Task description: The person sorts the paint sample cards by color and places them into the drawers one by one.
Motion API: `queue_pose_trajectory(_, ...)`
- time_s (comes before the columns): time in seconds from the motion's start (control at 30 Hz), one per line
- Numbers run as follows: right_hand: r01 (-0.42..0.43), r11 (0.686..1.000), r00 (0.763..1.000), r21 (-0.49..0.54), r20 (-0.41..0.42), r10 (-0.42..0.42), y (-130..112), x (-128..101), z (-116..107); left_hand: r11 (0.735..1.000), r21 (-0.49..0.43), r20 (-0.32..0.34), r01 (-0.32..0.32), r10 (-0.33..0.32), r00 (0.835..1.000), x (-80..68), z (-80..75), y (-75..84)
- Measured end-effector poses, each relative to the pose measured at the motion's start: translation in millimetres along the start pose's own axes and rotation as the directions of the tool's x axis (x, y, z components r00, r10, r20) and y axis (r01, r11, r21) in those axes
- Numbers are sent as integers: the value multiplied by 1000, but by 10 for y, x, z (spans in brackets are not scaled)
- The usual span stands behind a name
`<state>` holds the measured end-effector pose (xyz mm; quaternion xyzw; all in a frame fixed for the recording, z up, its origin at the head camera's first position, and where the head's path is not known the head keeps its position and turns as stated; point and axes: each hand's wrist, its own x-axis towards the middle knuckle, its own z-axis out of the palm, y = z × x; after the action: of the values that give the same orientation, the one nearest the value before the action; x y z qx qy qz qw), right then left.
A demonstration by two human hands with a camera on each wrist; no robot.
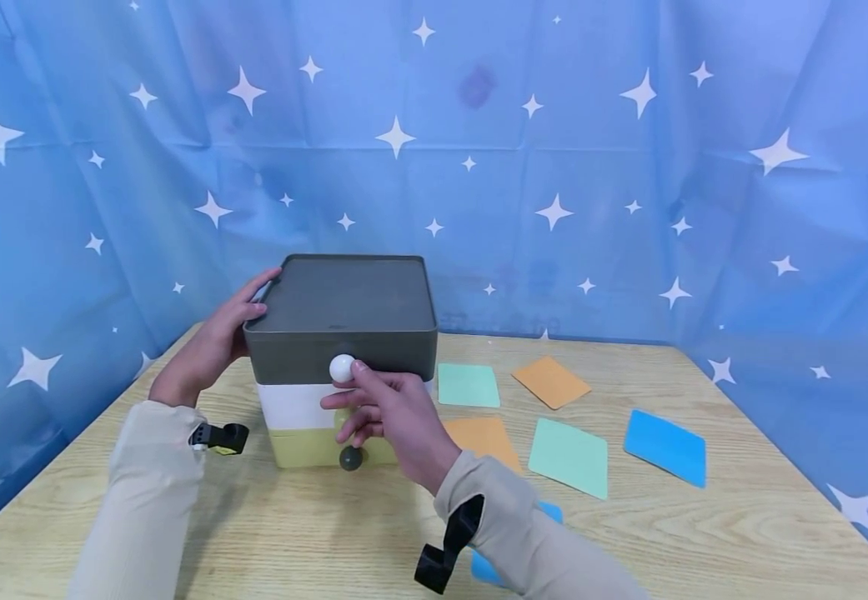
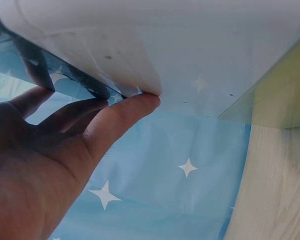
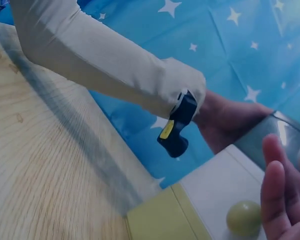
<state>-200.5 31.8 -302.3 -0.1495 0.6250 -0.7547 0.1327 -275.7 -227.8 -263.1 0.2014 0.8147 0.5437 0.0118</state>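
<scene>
**Pinching top-drawer knob, box braced**

Pinching the white knob [image 1: 342,367] of the grey top drawer [image 1: 343,321], right hand [image 1: 392,417] sits at the near face of the three-drawer box [image 1: 328,417], which stands left of centre on the wooden table [image 1: 704,533]. Left hand [image 1: 212,346] lies spread against the box's far-left corner, fingers straight. Risk: fingertips could slip off the small round knob, or the light box could slide or tip toward the near edge if the bracing hand lets up. Coloured cards [image 1: 569,457] lie to the right.
</scene>
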Motion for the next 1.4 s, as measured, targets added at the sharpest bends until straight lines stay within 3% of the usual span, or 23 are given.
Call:
queue_pose_trajectory(0.3, 25, 1000, 973, -19, -229, -28, -23, 21, 203, 1000, 3, -2, -6, 6, 1000, -11, 15, 20)
queue_pose_trajectory(0.53, 58, 998, 955, -38, -290, -67, -14, 20, 272, 1000, 11, -2, -6, 6, 1000, -16, 18, 26)
queue_pose_trajectory(0.97, 76, 993, 960, -86, -264, -96, 7, -113, 296, 1000, 4, 2, -5, 5, 1000, -3, 20, 9)
queue_pose_trajectory(1.17, 81, 983, 962, -167, -244, -121, 16, -263, 306, 1000, -17, 5, -8, 8, 1000, -1, 26, -15)
queue_pose_trajectory(1.4, 96, 977, 971, -191, -196, -134, 46, -464, 339, 999, -35, 10, -32, 33, 999, 4, 23, -34)
